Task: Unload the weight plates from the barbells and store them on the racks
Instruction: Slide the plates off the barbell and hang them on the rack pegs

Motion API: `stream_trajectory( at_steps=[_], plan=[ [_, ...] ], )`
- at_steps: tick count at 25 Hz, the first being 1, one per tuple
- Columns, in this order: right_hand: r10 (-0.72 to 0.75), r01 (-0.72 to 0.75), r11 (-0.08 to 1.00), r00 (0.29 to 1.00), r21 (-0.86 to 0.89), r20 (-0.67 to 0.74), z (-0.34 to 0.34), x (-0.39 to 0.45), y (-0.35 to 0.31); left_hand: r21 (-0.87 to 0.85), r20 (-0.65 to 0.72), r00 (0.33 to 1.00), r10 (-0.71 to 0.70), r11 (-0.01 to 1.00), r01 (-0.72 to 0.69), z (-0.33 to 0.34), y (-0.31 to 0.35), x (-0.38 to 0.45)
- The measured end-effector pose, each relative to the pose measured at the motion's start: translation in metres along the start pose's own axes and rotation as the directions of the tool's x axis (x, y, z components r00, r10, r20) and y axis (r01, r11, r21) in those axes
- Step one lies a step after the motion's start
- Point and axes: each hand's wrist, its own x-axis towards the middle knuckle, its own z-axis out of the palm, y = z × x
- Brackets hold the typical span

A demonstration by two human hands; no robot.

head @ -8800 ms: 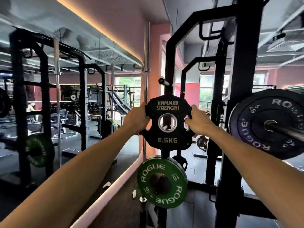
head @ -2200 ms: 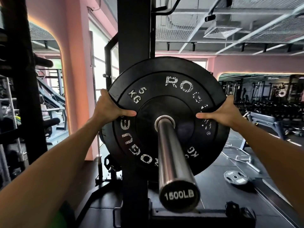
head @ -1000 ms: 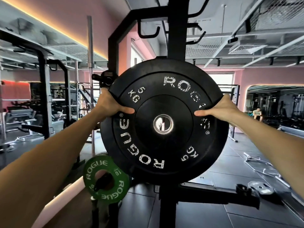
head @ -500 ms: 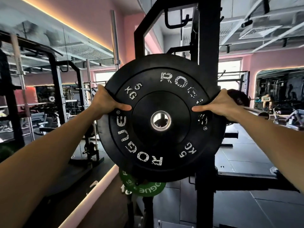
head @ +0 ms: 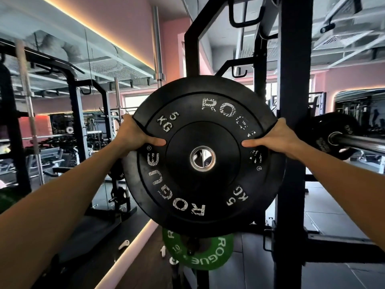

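A black 5 kg Rogue bumper plate [head: 203, 184] hangs upright in front of me, off any bar, with daylight showing through its steel centre hole. My left hand [head: 135, 133] grips its left rim, thumb across the face. My right hand [head: 277, 137] grips the right rim the same way. Just below the plate a green 10 kg Rogue plate [head: 205, 256] sits on a peg of the black rack [head: 291, 80]. At the right edge the barbell [head: 362, 142] rests in the rack with another dark plate [head: 325, 134] on its sleeve.
The rack's thick upright stands right behind the plate's right side. A vertical stored bar [head: 159, 49] rises behind the plate. A mirror wall [head: 62, 101] on the left reflects other racks. A lit strip [head: 129, 253] runs along the floor at the mirror's base.
The 5 kg plate came off the barbell sleeve and I have carried it leftward to the rack's storage side. The barbell now lies at the far right; the green plate is under the black one.
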Motion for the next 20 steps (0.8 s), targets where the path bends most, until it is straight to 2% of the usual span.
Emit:
stream_trajectory(
  at_steps=[4,10,13,20],
  plan=[
    [-0.002,0.002,1.0,1.0,0.004,-0.011,0.037,0.032,0.005,-0.009,0.012,1.0,0.022,1.0,-0.022,0.016,-0.029,0.036],
    [0.013,-0.016,0.995,0.999,-0.098,-0.032,0.091,0.078,0.011,-0.017,0.084,0.994,0.072,0.997,-0.071,0.04,-0.087,0.095],
    [0.011,-0.016,0.992,0.999,-0.123,-0.04,0.121,0.103,0.018,0.004,0.08,0.995,0.056,0.998,-0.057,0.05,-0.125,0.133],
    [0.049,-0.064,0.981,0.995,-0.181,-0.085,0.188,0.141,0.017,-0.005,0.172,0.985,0.017,1.0,-0.016,0.083,-0.21,0.223]
  ],
)
